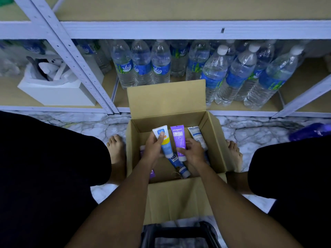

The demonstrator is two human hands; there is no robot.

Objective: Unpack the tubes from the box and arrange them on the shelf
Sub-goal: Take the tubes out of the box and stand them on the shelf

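Observation:
An open cardboard box (214,140) stands on the floor between my feet. Inside it, my left hand (154,147) grips a white, blue and yellow tube (164,142), thumb on its label. Beside it, my right hand (194,153) holds a purple tube (178,138) near its cap end. A white tube (196,135) leans on the box's right wall. A blue tube (177,164) lies on the box floor under my hands. Parts of purple tubes (152,173) show at the left, mostly hidden by my left arm.
A white metal shelf (179,29) stands right behind the box. Its low level holds several water bottles (161,63) and a white foam box (53,90) at the left. A purple object (311,131) lies on the marble floor at right. A dark stool (179,235) is below me.

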